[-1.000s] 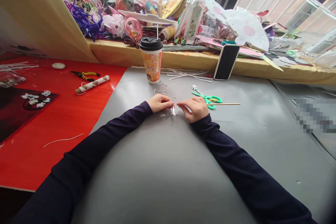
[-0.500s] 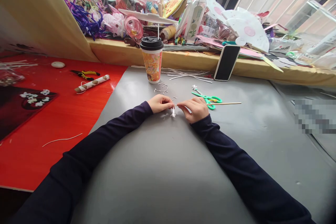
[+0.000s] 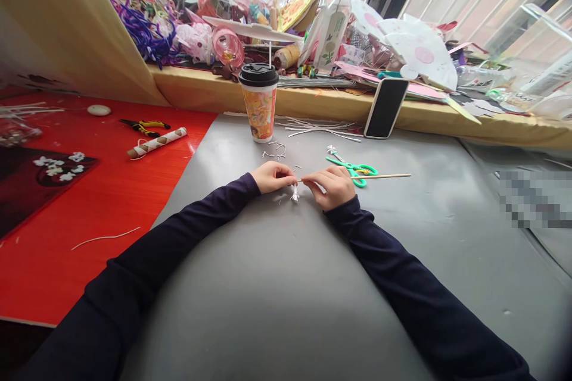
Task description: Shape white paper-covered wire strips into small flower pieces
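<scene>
My left hand (image 3: 273, 177) pinches a small white piece with a frayed, flower-like end (image 3: 294, 195) that hangs below the fingertips. Closed round a thin wooden stick (image 3: 384, 176), my right hand (image 3: 331, 185) keeps the stick's tip against that piece. The stick's other end points out to the right. Just behind my right hand lie green-handled scissors (image 3: 367, 169). Another small white flower-like piece (image 3: 331, 149) rests by the scissors' tip. What lies between my left fingertips is partly hidden.
Beyond my hands stand a paper cup (image 3: 259, 104) with a black lid and a propped phone (image 3: 386, 108). White strips (image 3: 322, 126) lie between them. At left, the red surface bears pliers (image 3: 145, 126) and a wrapped roll (image 3: 157, 143). Craft materials crowd the sill.
</scene>
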Available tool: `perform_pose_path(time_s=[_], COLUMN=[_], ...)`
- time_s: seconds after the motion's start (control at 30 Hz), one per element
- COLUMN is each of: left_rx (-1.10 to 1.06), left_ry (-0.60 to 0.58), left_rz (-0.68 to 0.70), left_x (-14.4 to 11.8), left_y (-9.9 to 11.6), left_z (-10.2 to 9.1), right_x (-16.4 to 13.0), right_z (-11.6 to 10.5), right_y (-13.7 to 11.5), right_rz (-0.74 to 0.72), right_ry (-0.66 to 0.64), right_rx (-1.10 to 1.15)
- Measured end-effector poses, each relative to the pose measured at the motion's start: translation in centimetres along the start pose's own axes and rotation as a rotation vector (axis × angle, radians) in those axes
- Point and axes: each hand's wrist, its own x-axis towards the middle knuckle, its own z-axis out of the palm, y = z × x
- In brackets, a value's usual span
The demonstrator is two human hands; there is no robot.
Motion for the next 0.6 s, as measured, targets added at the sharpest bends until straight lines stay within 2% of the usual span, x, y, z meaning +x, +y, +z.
perform_pose_path(time_s=[0.6], left_rx=[0.010], left_ry=[0.007], left_rz=[0.009], left_x=[0.01], left_y=[-0.49], left_z=[0.01], right_x=[0.06], right_z=[0.13], right_y=[0.08], right_rz=[-0.047], right_ry=[0.055], right_rx=[-0.003])
